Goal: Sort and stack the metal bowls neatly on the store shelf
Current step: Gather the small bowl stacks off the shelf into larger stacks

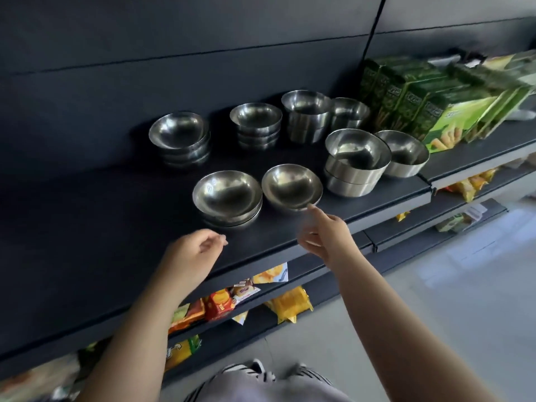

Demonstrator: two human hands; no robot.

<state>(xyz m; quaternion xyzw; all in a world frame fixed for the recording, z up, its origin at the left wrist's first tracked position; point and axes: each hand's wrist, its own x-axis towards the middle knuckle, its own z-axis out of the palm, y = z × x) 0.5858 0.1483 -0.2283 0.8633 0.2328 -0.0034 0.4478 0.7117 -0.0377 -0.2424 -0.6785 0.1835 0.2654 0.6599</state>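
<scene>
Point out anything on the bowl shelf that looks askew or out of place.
The front straight-sided stack looks askew: its top bowl sits tilted and shifted off the one beneath. One rounded bowl stands alone by the right hand, beside a stack of the same shape. The green boxes lean sideways.

Dark green snack boxes (pixel 406 94) stand in a row at two o'clock, a lighter green box (pixel 461 123) leaning beside them. Yellow and red snack packets (pixel 220 304) fill lower shelves around six o'clock, above grey floor (pixel 464 300).
</scene>
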